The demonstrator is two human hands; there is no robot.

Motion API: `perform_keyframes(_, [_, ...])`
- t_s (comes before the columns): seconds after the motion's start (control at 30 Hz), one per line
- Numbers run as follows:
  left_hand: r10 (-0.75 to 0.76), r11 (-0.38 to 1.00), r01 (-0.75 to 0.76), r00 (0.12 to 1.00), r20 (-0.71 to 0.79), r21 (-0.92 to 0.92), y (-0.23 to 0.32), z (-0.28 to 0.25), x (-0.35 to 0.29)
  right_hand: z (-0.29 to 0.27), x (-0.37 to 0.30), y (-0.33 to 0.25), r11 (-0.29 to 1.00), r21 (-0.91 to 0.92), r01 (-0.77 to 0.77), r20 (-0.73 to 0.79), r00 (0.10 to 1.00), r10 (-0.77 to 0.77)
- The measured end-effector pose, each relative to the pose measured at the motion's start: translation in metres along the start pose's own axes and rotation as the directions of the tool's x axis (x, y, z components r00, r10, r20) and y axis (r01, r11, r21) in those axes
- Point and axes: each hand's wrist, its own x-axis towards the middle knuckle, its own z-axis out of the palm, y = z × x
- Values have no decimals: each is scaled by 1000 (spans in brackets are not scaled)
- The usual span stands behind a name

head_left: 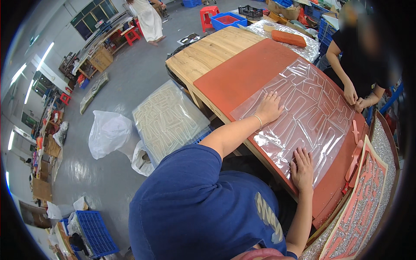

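A clear plastic sheet point(318, 115) with looping outlines across it lies on a reddish-brown mat point(245, 71) on the wooden table. My left hand point(269, 108) rests flat on the sheet's left part, fingers spread and pointing away from me. Near the sheet's closest edge, my right hand point(302, 169) lies flat with its fingers out, partly on the plastic. Neither hand grips anything. Across the table, a co-worker's hands point(355, 99) are together at the sheet's far right edge; what they hold is too small to make out.
Left of the table stands a stack of similar clear sheets point(167, 115), beside a white plastic bag point(110, 134). At right are pink flat tools point(355, 158) and a pink-and-cream cutout panel point(362, 208) over glittery silver material. A reddish-brown roll point(289, 38) lies at the far end.
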Motion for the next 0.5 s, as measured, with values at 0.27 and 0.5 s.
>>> perform_keyframes(0.27, [-11, 1000, 11, 1000, 2, 5, 1, -2, 0, -1, -1, 0, 1000, 6, -1, 1, 1000, 1])
perform_keyframes(0.5, [2, 1000, -2, 1000, -7, -18, 0, -1, 1, 0, -2, 2, 1000, 19, 6, -48, 999, -5])
